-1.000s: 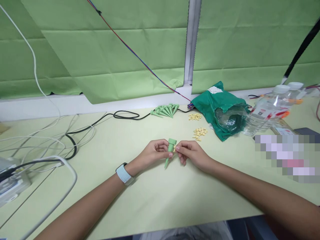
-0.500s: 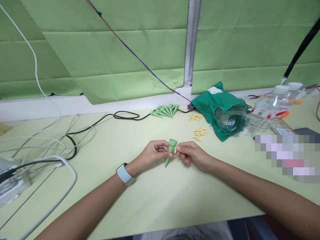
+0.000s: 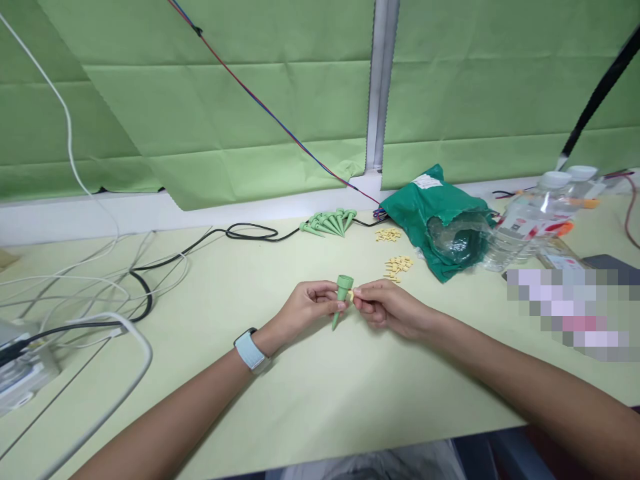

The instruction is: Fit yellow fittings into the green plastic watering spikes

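Observation:
My left hand (image 3: 320, 299) is closed around a green plastic spike (image 3: 344, 288), wide at the top and tapering to a point that faces down. Between the thumb and fingers of my right hand (image 3: 383, 305) is a small yellow plastic peg (image 3: 351, 293), held against the spike's side just below its wide head. The fingertips hide most of the peg. Farther back lies a heap of similar green spikes (image 3: 330, 221). To its right are two small piles of yellow pegs, a nearer pile (image 3: 399, 265) and a farther pile (image 3: 388, 235).
A torn green plastic bag (image 3: 415, 207) lies right of the pegs, with clear bottles (image 3: 530, 213) beside it. A black cable (image 3: 253, 232) runs along the back of the table (image 3: 320, 400). White cables (image 3: 145, 347) tangle at the left.
The yellow peg shows less between my fingers and the spike. My right hand has turned slightly; my left hand keeps its hold on the spike.

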`<state>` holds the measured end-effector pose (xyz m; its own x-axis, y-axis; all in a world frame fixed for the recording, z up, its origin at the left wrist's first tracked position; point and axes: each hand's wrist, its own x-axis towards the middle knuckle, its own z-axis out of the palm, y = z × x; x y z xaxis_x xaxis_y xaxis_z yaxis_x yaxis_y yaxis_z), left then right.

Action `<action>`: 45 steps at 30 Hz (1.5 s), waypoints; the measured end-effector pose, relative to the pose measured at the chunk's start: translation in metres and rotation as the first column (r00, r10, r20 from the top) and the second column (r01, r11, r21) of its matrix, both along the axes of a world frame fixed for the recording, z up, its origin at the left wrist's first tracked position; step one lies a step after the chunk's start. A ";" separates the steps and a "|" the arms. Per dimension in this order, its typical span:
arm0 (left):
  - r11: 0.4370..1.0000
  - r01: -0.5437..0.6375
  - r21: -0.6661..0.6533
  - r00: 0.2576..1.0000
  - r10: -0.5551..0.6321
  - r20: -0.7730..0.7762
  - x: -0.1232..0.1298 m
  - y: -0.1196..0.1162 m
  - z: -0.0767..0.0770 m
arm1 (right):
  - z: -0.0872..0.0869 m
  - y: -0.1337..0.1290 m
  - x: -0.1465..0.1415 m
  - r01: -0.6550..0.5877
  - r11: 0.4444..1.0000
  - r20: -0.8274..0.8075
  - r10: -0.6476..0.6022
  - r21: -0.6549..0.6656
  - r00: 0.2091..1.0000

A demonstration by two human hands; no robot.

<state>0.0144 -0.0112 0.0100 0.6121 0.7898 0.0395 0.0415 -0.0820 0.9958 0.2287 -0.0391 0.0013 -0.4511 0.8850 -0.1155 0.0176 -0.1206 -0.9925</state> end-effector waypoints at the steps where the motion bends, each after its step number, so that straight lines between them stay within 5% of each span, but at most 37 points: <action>1: 1.000 -0.002 0.004 1.000 0.002 -0.006 0.000 0.000 0.001 | 0.000 0.001 0.000 -0.003 1.000 -0.011 0.003 -0.025 1.000; 3: 1.000 0.000 -0.009 1.000 0.000 -0.017 0.001 -0.001 0.002 | -0.001 0.000 0.001 0.039 0.985 0.109 -0.058 0.171 0.992; 4: 1.000 0.001 -0.022 1.000 -0.002 -0.017 0.001 -0.001 0.003 | -0.001 -0.001 0.002 0.048 0.934 0.200 -0.126 0.354 0.972; 7: 0.998 -0.003 -0.057 1.000 0.003 -0.001 0.000 0.000 0.003 | -0.002 -0.005 0.005 -0.081 0.616 0.370 -0.359 0.784 0.857; 9: 0.998 -0.016 -0.059 1.000 0.017 0.009 -0.001 0.000 0.002 | -0.002 -0.006 0.005 -0.151 0.515 0.403 -0.423 0.844 0.811; 10: 0.998 -0.025 -0.054 1.000 0.026 0.012 -0.001 0.001 0.001 | -0.001 -0.007 0.004 -0.139 0.526 0.400 -0.423 0.839 0.813; 12: 0.999 -0.029 -0.041 0.999 0.029 0.015 -0.002 0.001 0.000 | 0.001 -0.006 0.002 -0.036 0.669 0.351 -0.342 0.743 0.872; 14: 0.999 -0.007 -0.035 1.000 0.007 0.016 -0.001 0.001 -0.001 | 0.003 -0.005 -0.001 0.050 0.886 0.234 -0.176 0.462 0.956; 16: 0.999 0.018 -0.036 1.000 -0.018 0.010 -0.001 0.001 0.000 | 0.004 -0.003 -0.002 0.029 0.989 0.092 -0.043 0.145 0.995; 17: 0.999 0.020 -0.037 1.000 -0.020 0.006 0.000 0.000 0.000 | 0.004 -0.003 -0.001 0.017 0.997 0.062 -0.022 0.070 0.998; 19: 0.999 0.012 -0.042 1.000 -0.012 -0.006 0.001 0.000 0.002 | 0.003 -0.002 0.002 0.053 0.983 0.126 -0.076 0.177 0.989; 22: 0.998 0.000 -0.059 1.000 -0.001 -0.006 0.001 0.000 0.003 | 0.000 -0.005 0.005 0.052 0.784 0.279 -0.282 0.619 0.918; 24: 0.998 0.000 -0.062 1.000 0.000 0.007 0.000 0.000 0.003 | 0.000 -0.005 0.006 0.030 0.686 0.281 -0.336 0.727 0.899; 26: 0.999 0.001 -0.050 1.000 -0.001 0.013 0.000 0.000 0.003 | 0.000 -0.004 0.004 0.083 0.809 0.226 -0.258 0.581 0.939; 28: 0.999 0.008 -0.032 1.000 -0.008 0.006 0.000 0.000 0.004 | 0.001 -0.001 0.002 0.122 0.967 0.079 -0.143 0.223 0.987; 31: 1.000 0.019 -0.021 1.000 -0.019 0.003 0.002 0.000 0.004 | 0.001 0.003 0.000 0.071 0.979 -0.143 -0.099 -0.191 0.985; 33: 1.000 0.019 -0.025 1.000 -0.019 0.011 0.002 -0.001 0.004 | 0.000 0.003 0.001 0.087 0.980 -0.135 -0.112 -0.179 0.984; 35: 0.999 0.013 -0.052 1.000 -0.012 0.024 0.002 -0.001 0.003 | -0.001 0.001 0.003 0.139 0.988 0.001 -0.140 0.066 0.990; 37: 0.996 0.011 -0.094 0.999 -0.007 0.040 0.001 0.000 0.002 | -0.001 -0.004 0.004 0.150 0.893 0.144 -0.230 0.424 0.962; 39: 0.993 0.011 -0.116 0.998 -0.005 0.058 0.000 0.001 0.000 | 0.001 -0.007 0.005 0.133 0.796 0.180 -0.290 0.590 0.940; 41: 0.993 0.001 -0.117 0.996 0.009 0.087 -0.001 0.002 -0.002 | 0.003 -0.007 0.004 0.169 0.884 0.109 -0.238 0.436 0.965; 43: 0.988 -0.038 -0.148 0.989 0.059 0.137 -0.003 0.005 -0.004 | 0.004 -0.005 0.003 0.158 0.984 -0.041 -0.155 0.083 0.987; 45: 0.974 -0.090 -0.207 0.976 0.127 0.175 -0.005 0.008 -0.005 | 0.001 -0.001 0.003 0.108 0.982 -0.149 -0.131 -0.157 0.980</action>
<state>0.0093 -0.0035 0.0048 0.5191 0.8545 -0.0186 -0.1476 0.1111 0.9828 0.2319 -0.0405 0.0028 -0.3662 0.9120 -0.1847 -0.1618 -0.2579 -0.9525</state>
